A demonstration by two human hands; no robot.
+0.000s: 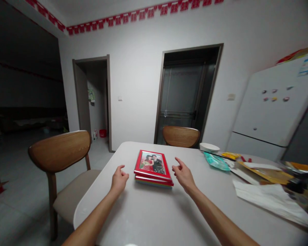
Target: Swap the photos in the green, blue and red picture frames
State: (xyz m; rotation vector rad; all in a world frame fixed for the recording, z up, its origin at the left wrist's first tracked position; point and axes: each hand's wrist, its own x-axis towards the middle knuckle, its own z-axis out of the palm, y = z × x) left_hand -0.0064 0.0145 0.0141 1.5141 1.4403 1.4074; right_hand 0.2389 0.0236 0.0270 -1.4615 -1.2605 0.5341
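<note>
A red picture frame (154,164) with a photo of two people lies face up on top of a small stack on the white table (143,218). Beneath it show the edges of more frames (154,181), one red and one bluish-green. To the left of the stack, my left hand (119,179) hovers with its index finger stretched out and the others partly curled, holding nothing. My right hand (182,173) is on the other side, index finger extended and also without anything in it. Neither hand touches the frames.
Along the table's right side lie a white bowl (209,147), a teal packet (216,161), a yellow envelope (264,173), white paper (269,198) and blurred clutter. Wooden chairs stand at the left (63,150) and far side (181,136). A white fridge (269,109) is at right.
</note>
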